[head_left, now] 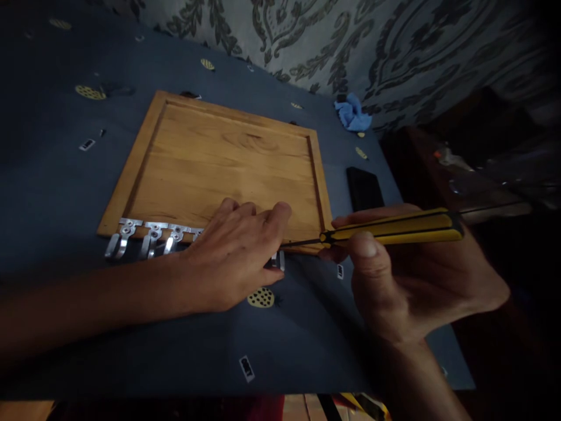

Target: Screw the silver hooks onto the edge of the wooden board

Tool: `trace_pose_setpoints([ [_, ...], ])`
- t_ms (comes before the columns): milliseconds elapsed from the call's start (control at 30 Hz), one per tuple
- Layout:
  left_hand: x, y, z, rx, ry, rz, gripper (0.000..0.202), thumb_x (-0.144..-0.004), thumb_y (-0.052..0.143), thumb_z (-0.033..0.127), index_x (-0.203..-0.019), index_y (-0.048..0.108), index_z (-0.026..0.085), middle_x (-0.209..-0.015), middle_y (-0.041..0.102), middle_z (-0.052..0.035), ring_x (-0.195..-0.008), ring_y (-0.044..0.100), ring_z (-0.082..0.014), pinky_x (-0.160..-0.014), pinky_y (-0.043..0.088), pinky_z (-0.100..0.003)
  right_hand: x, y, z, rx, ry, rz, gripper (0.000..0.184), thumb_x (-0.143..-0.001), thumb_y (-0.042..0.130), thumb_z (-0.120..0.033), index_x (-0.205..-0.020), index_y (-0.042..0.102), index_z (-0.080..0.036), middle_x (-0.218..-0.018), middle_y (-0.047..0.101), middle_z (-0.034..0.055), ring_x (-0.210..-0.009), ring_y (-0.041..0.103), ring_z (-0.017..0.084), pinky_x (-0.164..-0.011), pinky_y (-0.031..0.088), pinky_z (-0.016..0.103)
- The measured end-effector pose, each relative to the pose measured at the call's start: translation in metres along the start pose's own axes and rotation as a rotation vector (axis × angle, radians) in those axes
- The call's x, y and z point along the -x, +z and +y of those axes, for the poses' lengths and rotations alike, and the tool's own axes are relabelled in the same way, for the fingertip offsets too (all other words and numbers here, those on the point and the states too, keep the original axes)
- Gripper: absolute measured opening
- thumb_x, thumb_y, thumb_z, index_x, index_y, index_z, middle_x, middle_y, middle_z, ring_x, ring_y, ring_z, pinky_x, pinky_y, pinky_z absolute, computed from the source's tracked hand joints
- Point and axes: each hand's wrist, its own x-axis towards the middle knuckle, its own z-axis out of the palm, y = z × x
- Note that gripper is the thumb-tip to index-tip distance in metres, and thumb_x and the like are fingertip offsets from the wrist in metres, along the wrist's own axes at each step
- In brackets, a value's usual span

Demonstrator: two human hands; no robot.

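A framed wooden board point(228, 158) lies on the dark blue patterned cloth, with a metal hook rail point(151, 229) along its near edge. Several silvery double hooks show on the rail; its middle is covered by my left hand point(239, 251). That hand presses on the rail and board edge, fingers curled, thumb beside a hook point(278, 261) at its right end. In my right hand point(407, 275) is a yellow and black screwdriver point(394, 228), held almost level. Its thin shaft points left to the board's near edge, by my left hand; the tip's exact contact is hard to see.
Beyond the board's right side lies a black flat object point(364, 188), like a phone. A crumpled blue cloth point(353, 112) sits by the patterned wall point(298, 41). A small dark screw-like piece point(102, 133) is at the left. The table's right edge borders dark furniture point(421, 158).
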Motion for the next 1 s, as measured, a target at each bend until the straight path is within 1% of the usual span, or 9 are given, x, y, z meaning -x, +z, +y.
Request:
trace_pose_setpoints([
  [100,-0.001,0.000,0.000,-0.005,-0.005,-0.001,0.049,-0.085,0.079,0.043,-0.117,0.051,0.018,-0.098,0.071,-0.0064,-0.097,0.066,-0.0300,-0.089,0.046,-0.043,-0.001,0.000,0.002,0.040,-0.048,-0.012,0.011,-0.084,0.081,-0.023,-0.094,0.075,-0.024,-0.084,0.076,0.0022,-0.063,0.068,0.018,-0.056,0.057,0.034],
  [267,-0.001,-0.001,0.002,-0.012,-0.016,-0.019,0.047,-0.086,0.077,0.042,-0.116,0.050,0.019,-0.098,0.071,-0.0063,-0.098,0.066,-0.0304,-0.088,0.046,-0.043,-0.002,0.000,0.004,0.033,-0.119,-0.020,0.022,-0.079,0.086,-0.023,-0.094,0.072,-0.027,-0.080,0.076,0.0006,-0.067,0.070,0.021,-0.054,0.056,0.035],
  [333,-0.001,-0.001,0.002,-0.009,-0.013,-0.020,0.046,-0.086,0.077,0.042,-0.116,0.050,0.019,-0.099,0.071,-0.0067,-0.098,0.066,-0.0304,-0.088,0.046,-0.043,-0.003,0.000,0.004,0.028,-0.081,-0.029,0.021,-0.079,0.086,-0.020,-0.095,0.073,-0.027,-0.083,0.076,0.0007,-0.067,0.071,0.020,-0.058,0.059,0.036],
  [400,-0.001,-0.001,0.002,-0.004,-0.011,-0.019,0.047,-0.087,0.076,0.042,-0.116,0.050,0.018,-0.101,0.071,-0.0072,-0.099,0.066,-0.0306,-0.089,0.046,-0.043,-0.004,-0.002,0.002,0.000,-0.028,-0.030,0.027,-0.078,0.086,-0.018,-0.101,0.075,-0.027,-0.086,0.076,0.0003,-0.067,0.072,0.019,-0.061,0.062,0.035],
  [500,-0.002,-0.002,0.002,-0.003,-0.018,-0.039,0.051,-0.086,0.077,0.041,-0.121,0.048,0.017,-0.105,0.071,-0.0084,-0.102,0.065,-0.0317,-0.091,0.045,-0.044,-0.007,-0.005,-0.001,-0.083,0.050,-0.078,0.034,-0.080,0.086,-0.023,-0.112,0.076,-0.029,-0.093,0.076,0.0003,-0.066,0.073,0.017,-0.056,0.062,0.031],
  [633,-0.003,-0.003,0.003,0.012,-0.026,-0.062,0.047,-0.086,0.077,0.039,-0.117,0.049,0.017,-0.107,0.071,-0.0090,-0.101,0.065,-0.0314,-0.090,0.045,-0.044,-0.010,-0.010,-0.006,-0.158,0.119,-0.173,0.018,-0.089,0.077,-0.023,-0.107,0.078,-0.027,-0.101,0.078,0.0018,-0.057,0.069,0.013,-0.053,0.062,0.029],
  [767,-0.002,-0.003,0.002,0.026,-0.012,-0.039,0.041,-0.087,0.075,0.037,-0.112,0.049,0.018,-0.102,0.071,-0.0079,-0.097,0.065,-0.0300,-0.089,0.044,-0.044,-0.011,-0.009,-0.003,-0.155,0.045,-0.168,0.014,-0.085,0.079,-0.016,-0.096,0.077,-0.023,-0.090,0.077,0.0010,-0.053,0.065,0.012,-0.044,0.055,0.027],
  [900,-0.001,-0.003,0.002,0.024,-0.015,-0.050,0.040,-0.088,0.074,0.036,-0.113,0.049,0.018,-0.103,0.072,-0.0075,-0.098,0.065,-0.0293,-0.089,0.044,-0.043,-0.011,-0.007,0.003,-0.094,-0.139,-0.131,0.023,-0.080,0.079,-0.007,-0.094,0.073,-0.023,-0.080,0.075,-0.0013,-0.059,0.065,0.014,-0.051,0.056,0.030],
  [1000,-0.001,-0.002,0.002,0.019,-0.018,-0.041,0.041,-0.088,0.075,0.037,-0.114,0.049,0.019,-0.105,0.072,-0.0077,-0.100,0.065,-0.0293,-0.090,0.043,-0.043,-0.009,-0.008,0.006,-0.049,-0.219,-0.130,0.028,-0.078,0.081,-0.004,-0.097,0.072,-0.023,-0.081,0.076,-0.0007,-0.063,0.067,0.015,-0.053,0.056,0.031],
])
